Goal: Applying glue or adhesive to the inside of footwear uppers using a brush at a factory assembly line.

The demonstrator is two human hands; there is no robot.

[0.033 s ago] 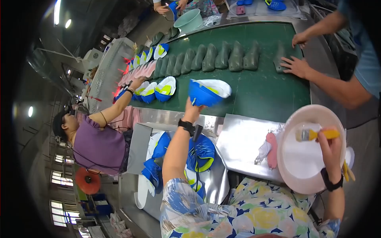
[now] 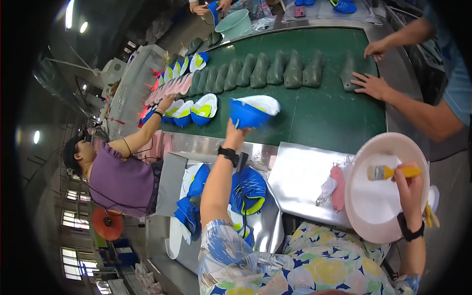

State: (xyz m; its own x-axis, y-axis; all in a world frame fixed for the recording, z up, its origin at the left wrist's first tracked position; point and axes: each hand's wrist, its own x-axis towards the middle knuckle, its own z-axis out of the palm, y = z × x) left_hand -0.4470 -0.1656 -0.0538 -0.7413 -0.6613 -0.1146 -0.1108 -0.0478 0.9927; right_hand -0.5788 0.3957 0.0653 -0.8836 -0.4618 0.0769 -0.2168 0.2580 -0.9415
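My left hand [image 2: 236,134] is closed on a blue shoe upper [image 2: 250,115] with a white lining, lifted over the near edge of the green conveyor belt [image 2: 324,115]. My right hand [image 2: 411,186] grips the yellow handle of a flat paintbrush [image 2: 404,171]. The brush's pale bristles point left, above a pale pink basin [image 2: 358,209] with a white inside. On the metal tray left of the basin lies a pink insole-shaped piece [image 2: 338,188] beside a crumpled whitish scrap [image 2: 324,191].
Blue uppers [image 2: 248,189] lie near my left forearm. Dark shoe lasts [image 2: 293,71], pink pieces [image 2: 178,86] and more uppers [image 2: 203,109] line the belt. A co-worker in purple [image 2: 123,174] reaches in from the left; another's hand [image 2: 371,87] touches a last at right.
My left hand and the shoe upper have shifted slightly left and down. The brush in my right hand sits a little lower. The right co-worker's hands have moved slightly right.
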